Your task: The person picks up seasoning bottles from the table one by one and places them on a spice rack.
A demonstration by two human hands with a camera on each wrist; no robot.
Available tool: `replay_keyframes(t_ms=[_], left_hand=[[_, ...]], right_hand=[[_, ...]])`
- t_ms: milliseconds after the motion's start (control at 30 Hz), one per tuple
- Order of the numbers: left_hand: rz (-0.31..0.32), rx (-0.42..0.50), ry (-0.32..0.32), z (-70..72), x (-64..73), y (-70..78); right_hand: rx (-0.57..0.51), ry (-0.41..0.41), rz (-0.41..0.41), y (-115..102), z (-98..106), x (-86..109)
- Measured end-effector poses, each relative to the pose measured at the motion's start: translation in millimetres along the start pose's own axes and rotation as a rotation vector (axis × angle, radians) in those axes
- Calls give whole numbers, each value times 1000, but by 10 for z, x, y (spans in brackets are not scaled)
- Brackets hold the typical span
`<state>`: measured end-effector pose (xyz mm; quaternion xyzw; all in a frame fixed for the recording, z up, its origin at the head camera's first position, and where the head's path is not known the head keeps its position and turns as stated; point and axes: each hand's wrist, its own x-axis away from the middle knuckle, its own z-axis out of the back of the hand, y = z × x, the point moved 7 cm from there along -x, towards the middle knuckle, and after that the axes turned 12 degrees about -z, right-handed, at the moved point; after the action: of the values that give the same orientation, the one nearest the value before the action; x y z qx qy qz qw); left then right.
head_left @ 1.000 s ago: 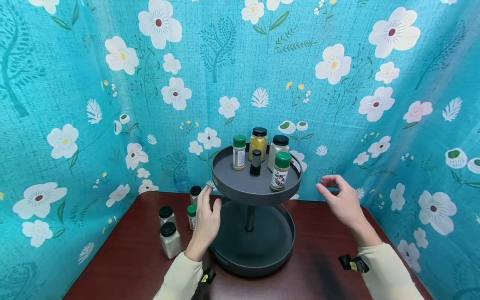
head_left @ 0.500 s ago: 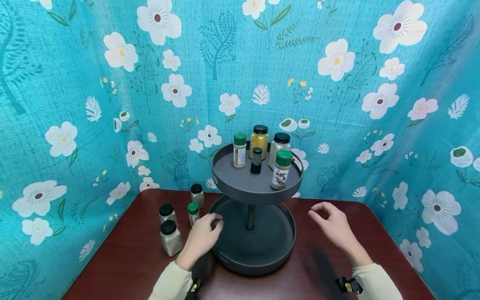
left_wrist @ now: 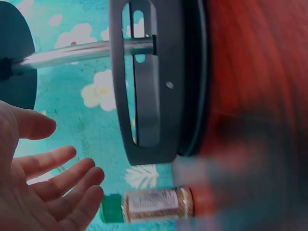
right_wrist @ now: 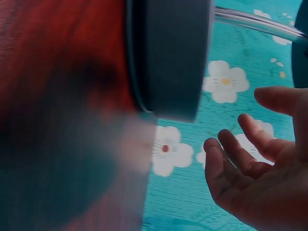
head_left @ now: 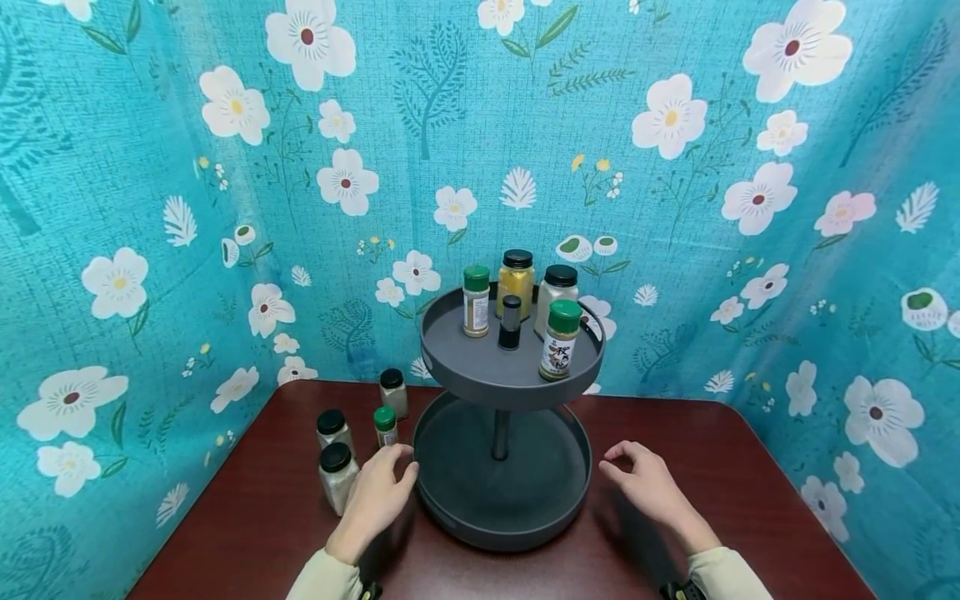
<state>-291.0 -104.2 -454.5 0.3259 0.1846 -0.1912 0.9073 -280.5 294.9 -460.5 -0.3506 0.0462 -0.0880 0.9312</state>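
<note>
A dark grey two-tier turntable rack stands on the table, its lower tray bare. On its upper tray are a yellow spice jar, a white jar with black lid, two green-capped spice bottles, one near the front, and a small black-capped bottle. My left hand hovers just left of the lower tray with fingers loosely spread, holding nothing. My right hand is at the lower tray's right side, fingers relaxed and bent, also holding nothing. Both wrist views show the hands beside the lower tray.
Left of the rack, on the dark red table, stand two black-lidded jars, a green-capped bottle and another black-lidded jar farther back. A blue flowered cloth hangs behind and at both sides.
Both hands have come down from the height of the upper tray to the lower tray's sides. The right hand has also moved left, closer to the rack. The jars have stayed put.
</note>
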Motion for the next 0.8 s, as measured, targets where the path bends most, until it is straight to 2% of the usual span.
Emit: replay_keyframes(t_ms=[167, 333, 500, 667, 800], left_hand=[[-35, 5, 50, 61, 42, -93], [-68, -18, 137, 223, 78, -145], [-96, -57, 239, 382, 124, -180], [-125, -62, 296, 478, 159, -171], [-140, -130, 343, 538, 179, -198]], right_hand=[[25, -33, -39, 97, -174, -41], [8, -58, -58, 142, -288, -88], [-9, -65, -68, 171, -341, -113], [-8, -60, -51, 153, -379, -133], [-14, -62, -38, 120, -399, -142]])
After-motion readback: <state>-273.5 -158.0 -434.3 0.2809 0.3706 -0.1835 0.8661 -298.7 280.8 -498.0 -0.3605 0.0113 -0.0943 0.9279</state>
